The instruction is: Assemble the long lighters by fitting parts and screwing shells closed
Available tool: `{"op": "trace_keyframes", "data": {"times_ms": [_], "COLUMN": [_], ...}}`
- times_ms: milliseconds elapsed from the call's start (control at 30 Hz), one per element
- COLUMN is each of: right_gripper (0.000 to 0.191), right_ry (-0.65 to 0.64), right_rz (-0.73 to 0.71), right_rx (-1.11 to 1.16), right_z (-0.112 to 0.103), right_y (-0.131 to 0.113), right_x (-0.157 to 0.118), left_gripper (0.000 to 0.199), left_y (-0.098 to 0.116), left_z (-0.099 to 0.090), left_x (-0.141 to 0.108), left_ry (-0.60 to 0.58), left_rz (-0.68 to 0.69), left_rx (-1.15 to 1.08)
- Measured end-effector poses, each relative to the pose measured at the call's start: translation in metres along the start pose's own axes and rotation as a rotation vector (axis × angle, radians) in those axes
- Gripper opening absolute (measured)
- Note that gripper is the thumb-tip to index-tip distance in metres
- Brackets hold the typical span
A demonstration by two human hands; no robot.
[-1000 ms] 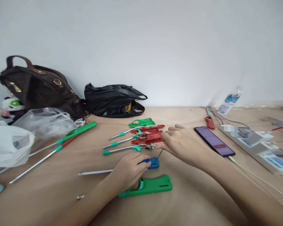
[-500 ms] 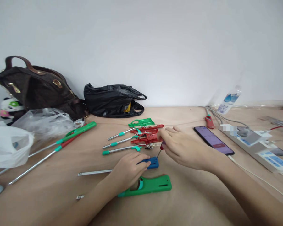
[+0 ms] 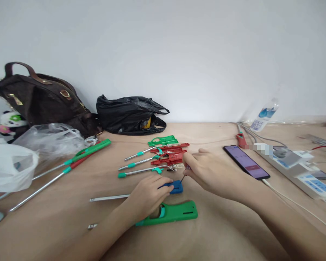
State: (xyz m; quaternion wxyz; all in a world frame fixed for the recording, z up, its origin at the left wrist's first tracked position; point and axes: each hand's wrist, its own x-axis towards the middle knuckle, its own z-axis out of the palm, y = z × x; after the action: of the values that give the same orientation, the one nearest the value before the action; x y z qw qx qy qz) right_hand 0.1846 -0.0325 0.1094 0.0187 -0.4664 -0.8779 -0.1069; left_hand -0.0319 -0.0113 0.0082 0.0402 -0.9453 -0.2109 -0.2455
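Note:
My left hand (image 3: pixel 151 193) presses on a blue long-necked lighter (image 3: pixel 177 187), which lies flat with its metal tube pointing left. My right hand (image 3: pixel 203 168) is closed on a small screwdriver (image 3: pixel 183 178), mostly hidden by the fingers. Its thin shaft slants down to the end of the blue handle. Nearer to me, a green lighter (image 3: pixel 180 212) lies partly under my left wrist. Beyond my hands are opened red lighter pieces (image 3: pixel 171 158) with metal tubes and wires, and a green shell piece (image 3: pixel 163 140).
A dark backpack (image 3: pixel 43 101), a black plastic bag (image 3: pixel 127 115) and clear and white bags (image 3: pixel 9 166) stand at the left and back. More lighters (image 3: pixel 90 151) lie left. At right are a phone (image 3: pixel 246 161), a power strip (image 3: pixel 296 174) and a bottle (image 3: pixel 264 115).
My right hand has turned slightly around the screwdriver, and less of its red handle shows. My left hand stays on the blue lighter.

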Motion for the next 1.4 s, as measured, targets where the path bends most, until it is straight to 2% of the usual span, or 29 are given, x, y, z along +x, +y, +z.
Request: {"op": "trace_keyframes", "data": {"times_ms": [133,267,333,400,467,567,700,800,867,1000,1133,1233,1333,1400], "right_gripper": [0.024,0.009,0.009,0.006,0.013,0.023,0.017,0.012,0.012,0.024,0.016,0.012,0.009,0.017], "right_ry": [-0.018,0.042,0.033,0.02,0.002,-0.008,0.082,0.04,0.031,0.075,0.1,0.054,0.045,0.034], "right_rz": [0.108,-0.025,-0.051,0.005,0.075,0.073,-0.039,-0.057,-0.021,0.011,-0.048,-0.06,0.014,0.069], "right_rx": [-0.104,0.127,0.181,0.107,-0.018,-0.102,0.082,0.18,0.096,-0.075,0.091,0.179,0.044,-0.076], "right_z": [-0.002,-0.005,-0.004,-0.001,0.002,0.004,0.003,0.001,0.0,0.0,0.0,0.001,0.003,0.003], "right_y": [-0.001,0.001,0.003,0.003,0.003,0.004,0.006,0.005,0.002,-0.001,0.003,0.005,0.003,0.002], "right_x": [0.005,-0.001,-0.002,0.001,0.006,0.008,0.0,-0.002,0.001,0.007,0.0,-0.003,0.003,0.007], "left_gripper": [0.033,0.031,0.032,0.033,0.034,0.034,0.033,0.034,0.035,0.035,0.034,0.035,0.035,0.035], "left_y": [-0.001,-0.001,-0.001,0.0,0.0,0.0,0.0,0.0,0.0,0.0,0.0,0.0,0.0,0.0], "left_z": [0.002,0.001,0.0,0.0,-0.001,0.0,0.0,-0.001,0.0,0.0,0.002,0.003,0.001,0.0], "left_x": [-0.001,-0.002,-0.002,-0.001,0.0,0.0,0.0,0.0,0.0,0.0,-0.001,-0.002,-0.001,0.0], "left_ry": [0.009,-0.003,-0.008,-0.008,-0.003,0.012,0.01,0.005,0.008,0.013,0.018,0.017,0.012,0.007], "left_rz": [-0.006,-0.001,-0.002,-0.007,-0.008,-0.003,-0.001,0.001,0.004,0.0,-0.001,-0.005,-0.007,-0.01], "left_rx": [-0.009,-0.003,-0.003,-0.005,-0.007,-0.005,-0.011,-0.004,0.004,-0.001,0.008,0.006,-0.003,-0.011]}}
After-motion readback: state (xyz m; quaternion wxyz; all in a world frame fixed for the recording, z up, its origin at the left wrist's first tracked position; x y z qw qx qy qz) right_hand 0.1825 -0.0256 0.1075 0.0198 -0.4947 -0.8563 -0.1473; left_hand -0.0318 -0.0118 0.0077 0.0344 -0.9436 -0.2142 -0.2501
